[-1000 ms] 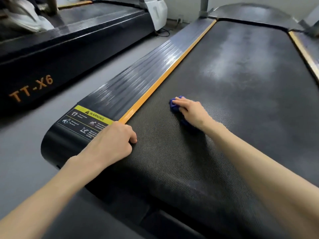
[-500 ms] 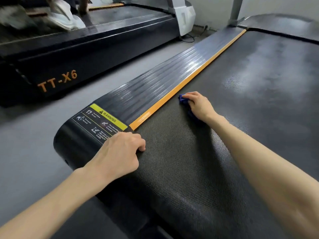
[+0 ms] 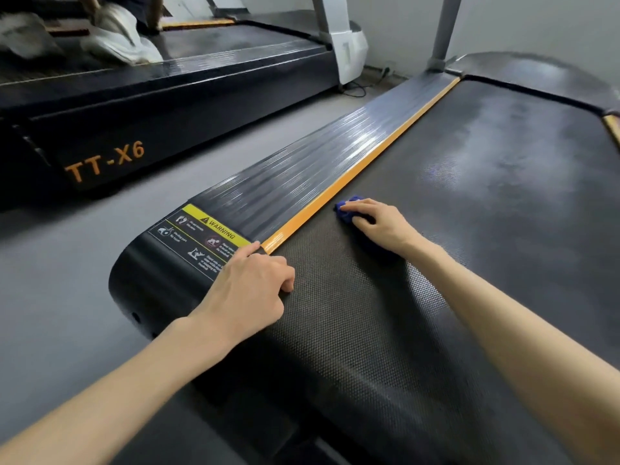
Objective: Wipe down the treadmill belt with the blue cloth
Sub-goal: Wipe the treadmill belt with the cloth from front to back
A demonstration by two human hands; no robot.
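Observation:
The black textured treadmill belt (image 3: 469, 203) fills the right and middle of the view, with pale dusty patches farther up. My right hand (image 3: 379, 224) presses a bunched blue cloth (image 3: 347, 207) flat on the belt, close to the orange strip (image 3: 355, 172) along the belt's left edge. Most of the cloth is hidden under my fingers. My left hand (image 3: 250, 290) rests with curled fingers on the rear left corner, where the belt meets the side rail (image 3: 302, 182), and holds nothing.
A warning sticker (image 3: 201, 234) sits at the rail's rear end. Grey floor (image 3: 84, 246) separates this machine from a second treadmill (image 3: 151, 105) marked TT-X6 at the left, where a person's white shoes (image 3: 120, 38) move. An upright post (image 3: 443, 31) stands at the far end.
My right hand has slid the blue cloth leftward across the belt toward the orange strip. My left hand stays at the rear corner. The view has shifted to the left.

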